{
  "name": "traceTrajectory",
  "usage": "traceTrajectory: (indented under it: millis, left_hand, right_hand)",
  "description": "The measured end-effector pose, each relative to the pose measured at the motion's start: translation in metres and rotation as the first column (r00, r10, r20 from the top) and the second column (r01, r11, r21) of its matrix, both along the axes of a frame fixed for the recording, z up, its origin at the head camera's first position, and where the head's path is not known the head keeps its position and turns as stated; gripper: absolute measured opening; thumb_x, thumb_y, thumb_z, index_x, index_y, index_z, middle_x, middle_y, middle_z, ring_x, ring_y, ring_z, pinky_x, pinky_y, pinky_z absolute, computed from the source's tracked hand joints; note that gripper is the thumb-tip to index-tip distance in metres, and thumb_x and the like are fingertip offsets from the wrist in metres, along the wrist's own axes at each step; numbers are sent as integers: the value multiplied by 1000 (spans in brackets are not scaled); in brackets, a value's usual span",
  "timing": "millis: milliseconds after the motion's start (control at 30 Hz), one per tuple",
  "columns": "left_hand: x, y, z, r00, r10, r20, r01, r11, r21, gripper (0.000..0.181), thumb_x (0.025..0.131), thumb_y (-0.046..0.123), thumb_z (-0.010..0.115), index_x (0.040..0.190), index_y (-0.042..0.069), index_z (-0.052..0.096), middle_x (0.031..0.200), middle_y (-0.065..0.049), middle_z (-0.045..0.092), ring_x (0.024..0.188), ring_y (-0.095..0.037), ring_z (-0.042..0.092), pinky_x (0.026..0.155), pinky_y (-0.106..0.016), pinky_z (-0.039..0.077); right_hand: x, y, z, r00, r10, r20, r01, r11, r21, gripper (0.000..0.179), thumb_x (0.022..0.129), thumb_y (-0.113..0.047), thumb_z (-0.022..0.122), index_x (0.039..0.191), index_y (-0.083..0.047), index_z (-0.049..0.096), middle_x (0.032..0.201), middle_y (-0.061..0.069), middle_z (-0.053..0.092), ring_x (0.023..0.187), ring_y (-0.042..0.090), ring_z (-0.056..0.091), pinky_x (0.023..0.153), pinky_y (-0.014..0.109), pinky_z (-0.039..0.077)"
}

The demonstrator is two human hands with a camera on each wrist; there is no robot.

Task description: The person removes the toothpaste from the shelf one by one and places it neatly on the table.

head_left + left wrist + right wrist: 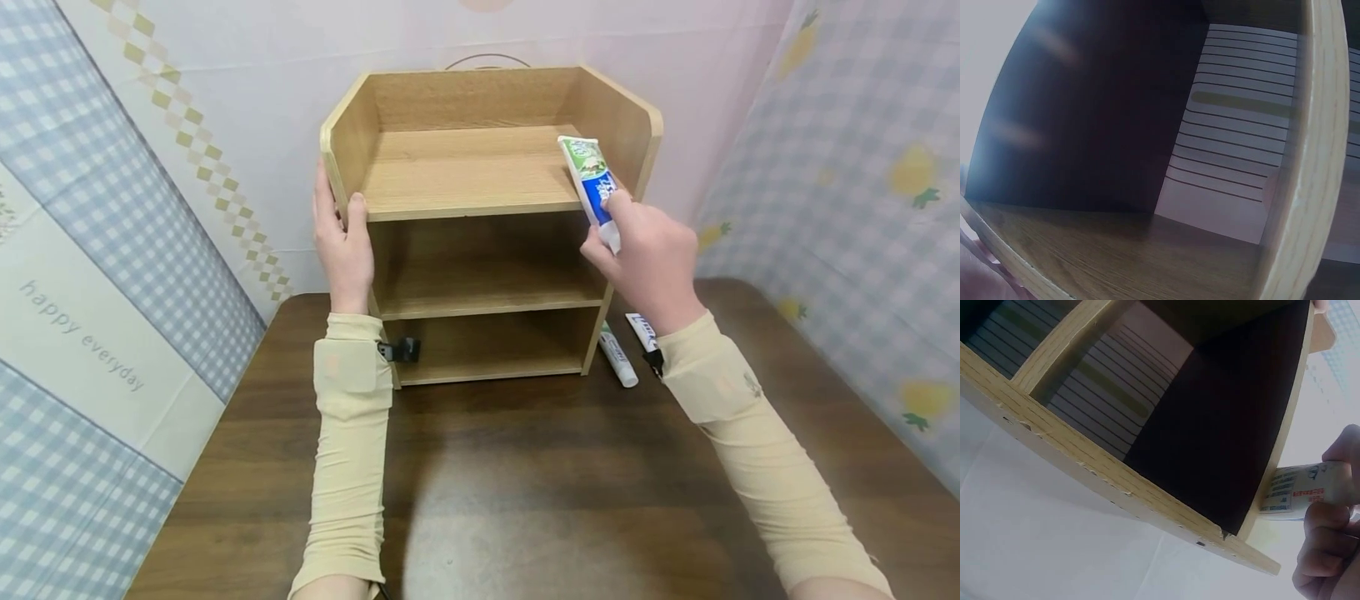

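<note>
A small wooden shelf unit point(480, 208) with an open top tray and two compartments below stands on the table. My left hand point(343, 242) holds its left side panel, thumb at the front edge and fingers along the outside. In my right hand point(652, 254) is a green, blue and white toothpaste tube point(588, 179), pinched at its lower end and tilted over the right part of the top tray. The right wrist view shows the tube's printed back point(1297, 490) between the thumb and curled fingers point(1325, 544), close to the shelf's edge.
Two more tubes lie on the dark wooden table point(525, 483) to the right of the shelf: a white tube point(618, 358) and another white tube point(642, 332) partly behind my right wrist. Patterned cloth point(862, 208) hangs at the back and sides.
</note>
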State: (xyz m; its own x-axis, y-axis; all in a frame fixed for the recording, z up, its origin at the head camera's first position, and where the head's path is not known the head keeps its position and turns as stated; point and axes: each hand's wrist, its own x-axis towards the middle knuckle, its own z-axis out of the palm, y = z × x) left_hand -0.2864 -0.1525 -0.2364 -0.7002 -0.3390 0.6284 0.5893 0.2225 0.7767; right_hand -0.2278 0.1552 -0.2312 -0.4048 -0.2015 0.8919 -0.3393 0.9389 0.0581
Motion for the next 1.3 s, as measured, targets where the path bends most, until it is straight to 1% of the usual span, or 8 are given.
traceTrajectory:
  millis: [133, 467, 567, 633, 767, 867, 1100, 1300]
  left_hand:
    - [13, 5, 8, 1000, -9, -8, 9, 1000, 12, 58, 96, 10, 43, 152, 8, 31, 157, -7, 35, 134, -13, 42, 106, -27, 38]
    - [14, 8, 10, 1000, -12, -3, 12, 1000, 13, 58, 96, 10, 42, 153, 8, 29, 158, -7, 32, 137, -13, 40, 108, -26, 36]
    - [14, 7, 9, 1000, -13, 1, 13, 1000, 13, 58, 96, 11, 43, 153, 9, 30, 158, -7, 33, 135, -13, 41, 107, -27, 37]
    - [14, 7, 9, 1000, -14, 1, 14, 1000, 12, 58, 96, 11, 43, 153, 9, 30, 158, -7, 32, 136, -13, 40, 107, -27, 37]
    - [14, 7, 7, 1000, -13, 4, 13, 1000, 8, 58, 96, 12, 42, 153, 9, 29, 158, -7, 32, 136, -13, 40, 108, -27, 36]
    - [14, 8, 7, 1000, -8, 1, 8, 1000, -2, 58, 96, 11, 42, 153, 9, 30, 157, -8, 33, 136, -13, 40, 108, -27, 36]
    - [11, 10, 8, 999, 11, -41, -11, 1000, -7, 57, 96, 9, 43, 152, 6, 32, 155, -11, 36, 136, -16, 42, 108, -30, 38]
    - [11, 9, 5, 1000, -3, 2, 3, 1000, -10, 58, 97, 12, 42, 153, 10, 29, 157, -7, 33, 136, -13, 40, 108, -30, 37]
  right_hand:
    - [5, 0, -1, 1000, -24, 6, 24, 1000, 20, 22, 87, -23, 57, 89, -1, 54, 69, 20, 65, 51, 34, 53, 40, 41, 34]
    - [17, 9, -19, 992, 14, -122, -3, 996, 88, 16, 83, -17, 56, 84, -2, 53, 59, 13, 53, 48, 31, 47, 39, 38, 29]
    - [23, 15, -23, 994, 36, -103, -25, 994, 108, 17, 84, -18, 54, 87, -1, 57, 63, 14, 57, 51, 31, 50, 40, 38, 32]
    - [27, 21, -24, 997, 46, -60, -40, 993, 109, 22, 84, -20, 54, 93, 0, 61, 69, 16, 63, 56, 32, 55, 43, 39, 37]
    - [34, 35, -30, 993, 105, 49, -107, 993, 40, 33, 83, -19, 60, 106, 6, 62, 87, 24, 69, 68, 34, 62, 51, 44, 48]
    - [39, 43, -38, 984, 156, 90, -156, 988, -5, 39, 81, -17, 64, 111, 8, 59, 94, 28, 67, 74, 37, 63, 55, 49, 52]
    - [42, 51, -59, 972, 221, 85, -220, 975, -20, 41, 82, -13, 62, 121, 0, 57, 95, 25, 65, 79, 35, 58, 59, 46, 49]
    - [44, 56, -68, 954, 295, 49, -293, 955, -40, 38, 86, -12, 56, 123, -9, 63, 81, 16, 57, 74, 27, 47, 61, 40, 38]
